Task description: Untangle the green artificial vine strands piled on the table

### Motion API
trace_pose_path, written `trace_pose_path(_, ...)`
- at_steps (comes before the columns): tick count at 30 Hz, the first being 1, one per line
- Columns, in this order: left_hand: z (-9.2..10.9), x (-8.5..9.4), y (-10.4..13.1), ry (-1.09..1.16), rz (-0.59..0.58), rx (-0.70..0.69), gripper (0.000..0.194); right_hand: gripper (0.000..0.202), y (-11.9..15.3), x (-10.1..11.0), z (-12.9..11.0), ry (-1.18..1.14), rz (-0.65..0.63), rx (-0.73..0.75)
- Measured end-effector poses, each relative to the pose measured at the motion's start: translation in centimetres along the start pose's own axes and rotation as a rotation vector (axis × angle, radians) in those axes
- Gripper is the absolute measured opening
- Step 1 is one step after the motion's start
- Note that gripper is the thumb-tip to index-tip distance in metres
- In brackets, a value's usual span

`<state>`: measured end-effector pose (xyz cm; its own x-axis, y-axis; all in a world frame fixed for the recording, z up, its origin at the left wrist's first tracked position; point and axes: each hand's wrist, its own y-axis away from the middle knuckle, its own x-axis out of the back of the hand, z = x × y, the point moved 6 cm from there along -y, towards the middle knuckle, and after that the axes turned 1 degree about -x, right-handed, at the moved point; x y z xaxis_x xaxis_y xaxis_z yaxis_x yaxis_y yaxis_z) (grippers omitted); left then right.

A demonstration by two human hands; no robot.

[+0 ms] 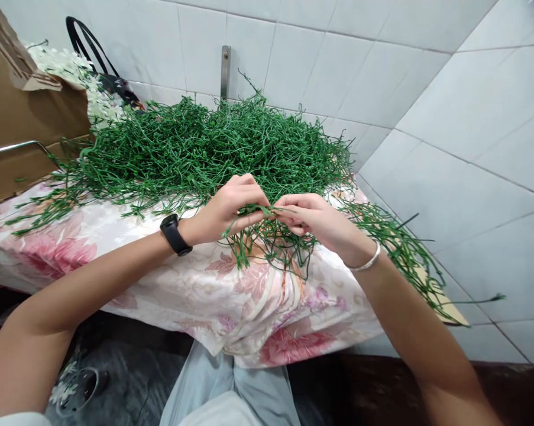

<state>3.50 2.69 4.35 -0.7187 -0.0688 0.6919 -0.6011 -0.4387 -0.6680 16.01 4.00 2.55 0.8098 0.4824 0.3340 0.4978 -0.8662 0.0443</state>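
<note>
Green stem (267,209) pinched in fingertips of both left hand (242,200) and right hand (313,218), hands nearly touching, above floral tablecloth (155,290). Loose stems (241,255) just below. Big green pile (222,142) behind, near tiled wall (284,56); cardboard box (31,124), white flowers (100,103) at left.

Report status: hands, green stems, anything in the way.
Left hand and right hand close together, pinching thin green stems. Main stem pile just beyond, on floral cloth. Loose stems tangled below the hands; no clear obstruction.

Bright, soft light fades to shadow below.
</note>
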Motion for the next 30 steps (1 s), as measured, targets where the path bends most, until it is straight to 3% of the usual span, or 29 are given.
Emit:
trace_pose_path(5, -1.5, 0.6, 0.0, 0.167, 0.084, 0.152, 0.018, 0.018, 0.5, -0.1, -1.7, 0.390, 0.139, 0.326)
trace_pose_path(10, -2.0, 0.4, 0.1, 0.316, 0.058, 0.265, 0.021, 0.017, 1.4, -0.4, -2.8, 0.639, 0.225, 0.571)
trace_pose_path(14, -1.5, 0.3, -0.1, 0.360, 0.054, 0.230, 0.022, 0.023, 1.2, 0.0, -2.3, 0.397, 0.174, 0.414)
trace_pose_path(17, -1.4, 1.0, -0.1, 0.300, 0.135, 0.197, 0.020, 0.027, 0.7, 0.9, -1.6, 0.061, 0.151, 0.255)
trace_pose_path(19, -1.6, 1.6, 0.0, 0.254, 0.212, 0.205, 0.018, 0.028, 0.6, 1.9, -1.4, -0.049, 0.199, 0.226)
trace_pose_path(22, -2.1, 2.0, 0.2, 0.208, 0.261, 0.240, 0.015, 0.026, 0.9, 3.6, -1.9, 0.108, 0.401, 0.306)
trace_pose_path(25, -2.2, 1.5, 0.2, 0.201, 0.225, 0.230, 0.015, 0.025, 1.4, 4.5, -2.5, 0.403, 0.607, 0.421)
trace_pose_path(30, -2.5, 0.6, 0.2, 0.308, 0.210, 0.306, 0.017, 0.024, 0.8, 5.5, -1.9, 0.718, 0.740, 0.508)
